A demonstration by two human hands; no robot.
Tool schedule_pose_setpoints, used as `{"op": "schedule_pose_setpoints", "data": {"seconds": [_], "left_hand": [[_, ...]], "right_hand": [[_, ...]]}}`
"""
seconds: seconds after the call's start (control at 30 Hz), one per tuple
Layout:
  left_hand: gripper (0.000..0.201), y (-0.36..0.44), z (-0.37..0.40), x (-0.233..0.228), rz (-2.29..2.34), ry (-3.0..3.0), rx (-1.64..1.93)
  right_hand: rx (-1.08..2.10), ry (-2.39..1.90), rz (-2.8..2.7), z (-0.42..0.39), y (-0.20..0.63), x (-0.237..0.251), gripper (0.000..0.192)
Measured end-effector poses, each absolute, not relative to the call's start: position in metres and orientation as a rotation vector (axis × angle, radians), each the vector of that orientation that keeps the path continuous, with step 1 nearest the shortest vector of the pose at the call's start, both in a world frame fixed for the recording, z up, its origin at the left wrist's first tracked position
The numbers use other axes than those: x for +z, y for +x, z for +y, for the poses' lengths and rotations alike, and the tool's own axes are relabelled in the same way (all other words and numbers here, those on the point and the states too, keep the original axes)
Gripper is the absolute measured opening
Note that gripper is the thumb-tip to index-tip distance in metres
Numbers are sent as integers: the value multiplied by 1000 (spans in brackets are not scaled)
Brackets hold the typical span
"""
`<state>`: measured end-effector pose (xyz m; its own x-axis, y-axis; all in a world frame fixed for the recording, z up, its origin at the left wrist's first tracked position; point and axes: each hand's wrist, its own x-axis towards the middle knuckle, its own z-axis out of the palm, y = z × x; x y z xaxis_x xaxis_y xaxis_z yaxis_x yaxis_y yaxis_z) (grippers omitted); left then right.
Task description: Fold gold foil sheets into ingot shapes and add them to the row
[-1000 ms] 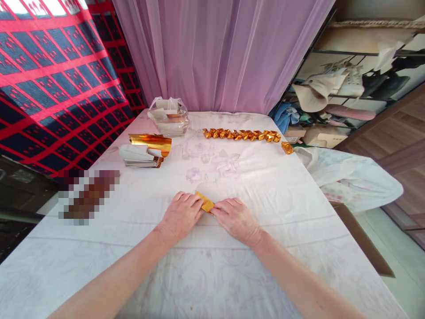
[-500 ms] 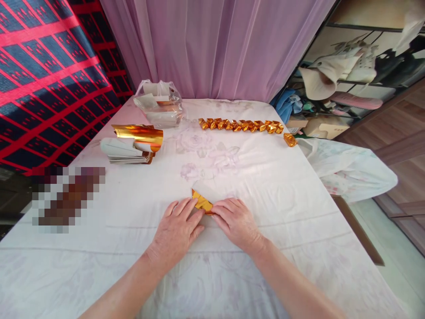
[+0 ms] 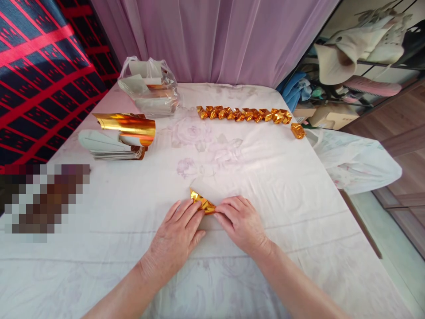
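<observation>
A sheet of gold foil paper (image 3: 203, 203), partly folded over with its white side showing at the back, lies on the pale floral tablecloth (image 3: 265, 168). My left hand (image 3: 179, 228) rests on it palm down, fingers stretched out and fingertips pressing the gold part. At the paper's right corner, my right hand (image 3: 241, 223) pinches the edge between thumb and fingers. The right fingertips partly hide that corner.
A row of folded gold foil pieces (image 3: 244, 114) runs along the back, with one separate piece (image 3: 298, 131) at its right end. Left stand curled foil sheets (image 3: 133, 128), a white-backed stack (image 3: 106, 146) and a plastic bag (image 3: 149, 88) of papers. Shelves hold a cap (image 3: 338, 57).
The camera view has shifted a little nearer to the table. My hands stay on the foil paper, and the left fingers lie slightly further over its gold fold.
</observation>
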<state>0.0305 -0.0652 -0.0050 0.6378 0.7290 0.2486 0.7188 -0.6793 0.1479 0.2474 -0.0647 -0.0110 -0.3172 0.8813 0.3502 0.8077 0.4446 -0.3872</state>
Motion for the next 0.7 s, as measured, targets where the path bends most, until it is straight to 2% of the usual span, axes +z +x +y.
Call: {"op": "schedule_pose_setpoints", "data": {"seconds": [0.53,0.7], "left_hand": [[42,32,-66,-2,1235,2827,389],[43,32,-66,-3,1238,2860,351]], "right_hand": [[200,-1584,-2149,-59,243,-11,23],[327,-1524,-2168,-59,248,-9,17]]}}
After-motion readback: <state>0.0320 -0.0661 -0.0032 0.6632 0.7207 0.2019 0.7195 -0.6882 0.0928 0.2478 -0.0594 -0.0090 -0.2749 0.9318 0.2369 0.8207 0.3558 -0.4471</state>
